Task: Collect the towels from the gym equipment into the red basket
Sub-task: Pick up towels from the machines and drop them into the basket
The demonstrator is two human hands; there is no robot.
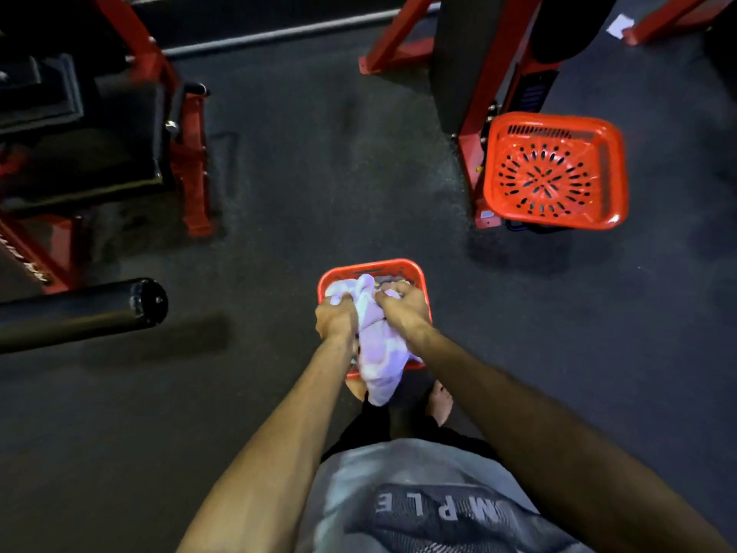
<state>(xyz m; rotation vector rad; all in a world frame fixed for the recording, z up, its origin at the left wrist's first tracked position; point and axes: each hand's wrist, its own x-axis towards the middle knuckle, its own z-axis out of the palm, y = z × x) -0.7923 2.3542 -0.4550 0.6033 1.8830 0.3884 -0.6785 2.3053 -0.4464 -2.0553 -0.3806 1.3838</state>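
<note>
Here both hands, left hand (pixel 337 319) and right hand (pixel 401 309), grip a crumpled lilac towel (pixel 377 349) over the square red basket (pixel 418 279).

Grey lettered T-shirt (pixel 418 500), black shorts (pixel 367 425), bare forearms, bare feet (pixel 438 405)

Two red baskets (pixel 554 171) (pixel 373 269), one pale towel (pixel 379 345), two hands (pixel 335 319) (pixel 401 309).

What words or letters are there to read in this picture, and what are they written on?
"M P L E" on the person's grey shirt, seen upside down; more letters may be hidden past the fold.
White lettering on the red machine frame at the left: too blurred to read.
Small sticker at the foot of the red machine post beside the empty red basket: too small to read.
White paper on the floor, top right: no text can be made out.
</note>
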